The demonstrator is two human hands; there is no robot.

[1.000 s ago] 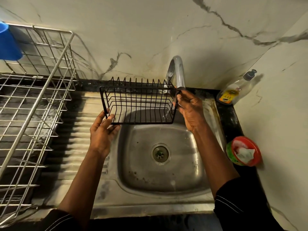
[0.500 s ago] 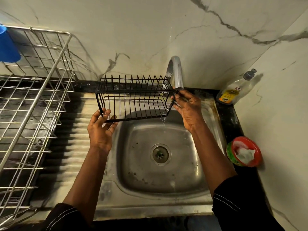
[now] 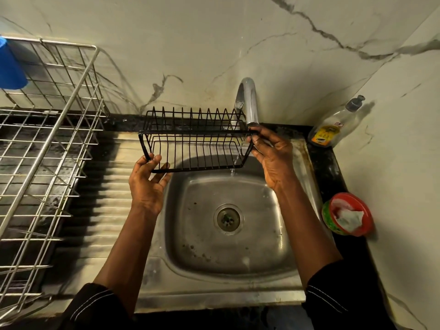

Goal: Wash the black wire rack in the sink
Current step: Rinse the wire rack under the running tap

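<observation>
Silver wire drainer [image 3: 47,144] on surface, left. Sink [image 3: 197,234] centre. Black wire rack [image 3: 195,144] held above sink's far edge, right end crowded against tap [image 3: 248,101], thin stream running through. Left hand [image 3: 146,184]: grip clamped on rack's near-left corner. Right hand [image 3: 273,153]: grip clamped on right top rail. Soap bottle [image 3: 331,129] and red tub [image 3: 347,214], right. Versus 1 s ago: rack rolled slightly, both holds unchanged.

Beyond the fingers [image 3: 266,135] rises a cream, marble-look back wall [image 3: 190,44] crossed by grey veins. To their right it meets a side wall [image 3: 404,163] of the same stone at a corner. A black table [image 3: 331,167] runs along the foot of both. The light is dim and warm, casting soft shadows.
</observation>
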